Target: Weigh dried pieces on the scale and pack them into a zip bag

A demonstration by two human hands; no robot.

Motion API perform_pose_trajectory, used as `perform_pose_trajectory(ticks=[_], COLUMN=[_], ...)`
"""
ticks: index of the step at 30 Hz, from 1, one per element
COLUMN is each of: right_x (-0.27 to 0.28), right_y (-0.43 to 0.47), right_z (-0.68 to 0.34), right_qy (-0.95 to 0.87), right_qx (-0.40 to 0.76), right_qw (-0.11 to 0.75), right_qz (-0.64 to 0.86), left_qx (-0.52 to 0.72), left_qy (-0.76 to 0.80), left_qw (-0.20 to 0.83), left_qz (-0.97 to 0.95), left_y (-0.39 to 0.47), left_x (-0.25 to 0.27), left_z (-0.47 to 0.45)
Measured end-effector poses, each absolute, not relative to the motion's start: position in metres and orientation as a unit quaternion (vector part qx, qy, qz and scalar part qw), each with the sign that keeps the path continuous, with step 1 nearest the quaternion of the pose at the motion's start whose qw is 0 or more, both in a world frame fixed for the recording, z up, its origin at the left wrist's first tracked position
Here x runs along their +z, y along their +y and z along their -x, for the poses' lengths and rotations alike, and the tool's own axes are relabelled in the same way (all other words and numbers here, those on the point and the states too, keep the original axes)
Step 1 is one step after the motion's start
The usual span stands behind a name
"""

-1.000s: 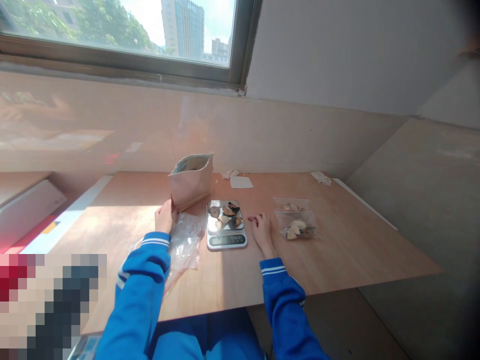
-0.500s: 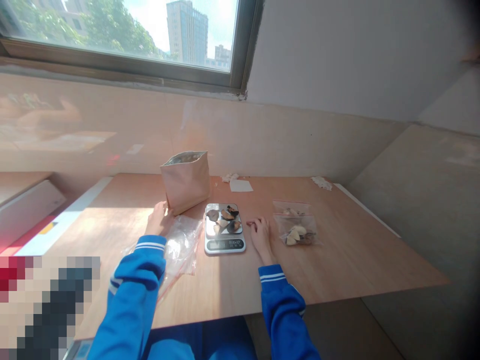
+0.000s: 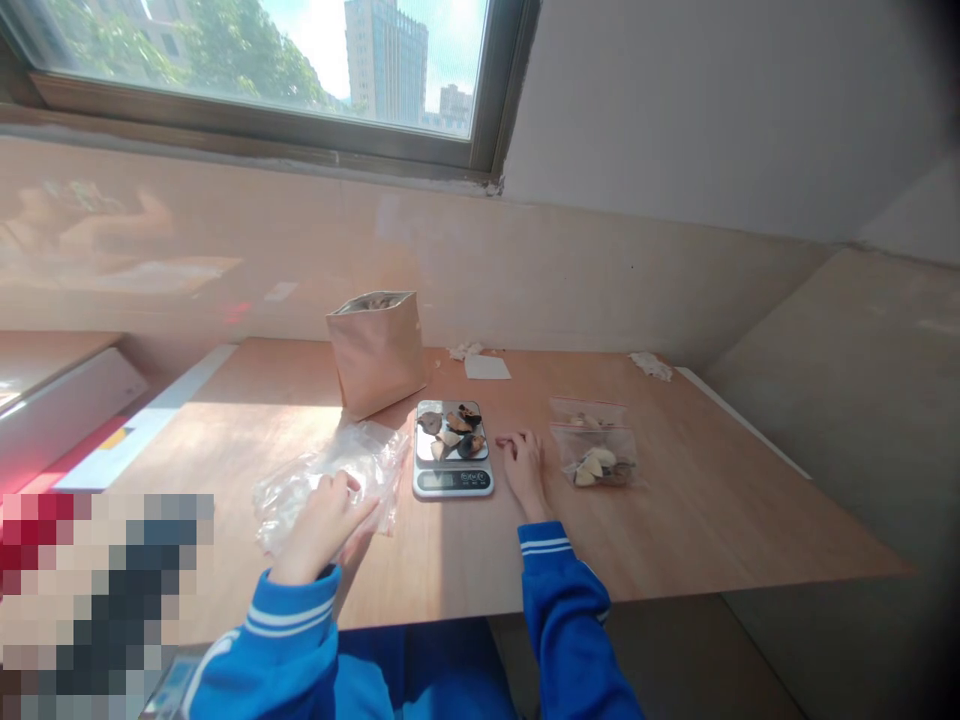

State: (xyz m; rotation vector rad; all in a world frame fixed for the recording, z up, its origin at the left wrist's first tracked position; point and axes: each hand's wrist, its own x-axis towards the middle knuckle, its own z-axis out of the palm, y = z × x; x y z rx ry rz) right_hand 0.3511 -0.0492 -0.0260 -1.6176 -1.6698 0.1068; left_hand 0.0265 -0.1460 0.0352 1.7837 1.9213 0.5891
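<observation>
My left hand (image 3: 326, 522) is over the clear plastic bags (image 3: 289, 490) left of the scale, its fingers apart. No grip on the film can be made out. My right hand (image 3: 525, 472) rests on the table just right of the white digital kitchen scale (image 3: 418, 482), fingers loosely stretched and holding nothing. Several dark and pale dried slices (image 3: 450, 438) lie on the scale's plate. The display is too small to read. Beyond my right hand lies a clear zip bag (image 3: 602, 441) with similar slices in it.
An open-topped tan pouch (image 3: 377, 360) stands upright behind the plastic bags. A white paper (image 3: 487, 368) and crumpled tissue (image 3: 466, 350) lie near the wall, another tissue (image 3: 651, 366) at the back right. The wooden table (image 3: 720, 500) has its front edge near my lap.
My left hand has left the base of the tan pouch and come back toward me, over the plastic bags. My right hand stays beside the scale. The view has shifted slightly.
</observation>
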Motion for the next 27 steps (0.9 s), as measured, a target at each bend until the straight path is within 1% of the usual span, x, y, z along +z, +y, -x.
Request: perform_pose_trajectory(ticks=[5, 8, 12, 15, 16, 18, 20, 22, 24, 27], right_x=[-0.025, -0.018, 0.01, 0.04, 0.049, 0.065, 0.074, 0.076, 0.072, 0.065], right_y=[-0.05, -0.051, -0.065, -0.095, -0.107, -0.13, -0.145, -0.151, -0.148, -0.133], right_z=[-0.35, -0.35, -0.338, -0.303, -0.288, -0.254, -0.225, -0.207, -0.204, -0.223], right_qy=[-0.657, -0.654, -0.652, -0.653, -0.665, -0.693, -0.722, -0.727, -0.72, -0.673], right_qx=[0.044, 0.047, 0.045, 0.064, 0.099, 0.175, 0.229, 0.269, 0.296, 0.323], right_qw=[0.394, 0.413, 0.504, 0.558, 0.557, 0.517, 0.45, 0.412, 0.401, 0.423], right_qz=[0.641, 0.632, 0.565, 0.508, 0.488, 0.47, 0.473, 0.478, 0.484, 0.514], left_qx=[0.19, 0.193, 0.241, 0.326, 0.358, 0.418, 0.453, 0.473, 0.499, 0.572], left_qy=[0.685, 0.68, 0.683, 0.697, 0.696, 0.684, 0.663, 0.633, 0.603, 0.583], left_qw=[0.236, 0.24, 0.246, 0.202, 0.185, 0.17, 0.205, 0.269, 0.32, 0.331], left_qz=[-0.663, -0.665, -0.644, -0.607, -0.595, -0.573, -0.56, -0.55, -0.534, -0.472], left_y=[-0.154, -0.155, -0.155, -0.157, -0.158, -0.16, -0.163, -0.165, -0.168, -0.17], left_x=[0.034, 0.038, 0.051, 0.065, 0.07, 0.077, 0.081, 0.084, 0.087, 0.092], left_z=[-0.032, -0.022, -0.013, -0.021, -0.027, -0.042, -0.058, -0.071, -0.078, -0.077])
